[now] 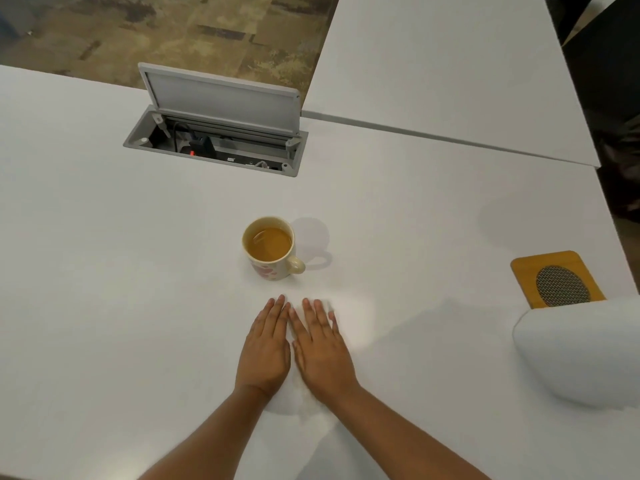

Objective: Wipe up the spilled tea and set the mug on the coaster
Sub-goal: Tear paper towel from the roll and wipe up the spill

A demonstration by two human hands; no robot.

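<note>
— Tea-spill cleanup, as we see it: what is the biggest thing in front of us?

— We look down on a white table (121, 271), with a second white tabletop (450, 71) butting against it at the far right. Set into our table is a grey cable box (211, 147), lid raised, with plugs and a cable inside.

— And at the right edge?

— We see a white rounded object (581, 351) that we cannot identify. Its upper edge hides the near end of the wooden coaster (554, 278), which has an oval of mesh in the middle. The coaster lies well apart from the mug.

— What are our hands doing?

— Our left hand (265, 351) and right hand (323, 351) lie flat, palms down, side by side, fingers stretched out and closed on nothing. Under and around them we make out a pale white sheet (349, 323), likely tissue, hard to tell from the tabletop; both hands rest on it.

— Where is the mug?

— We find the mug (272, 249) upright on the bare table just beyond our fingertips, untouched, handle toward the right. It is cream with pink marks on its side and holds brown tea (272, 244) well up the cup.
</note>
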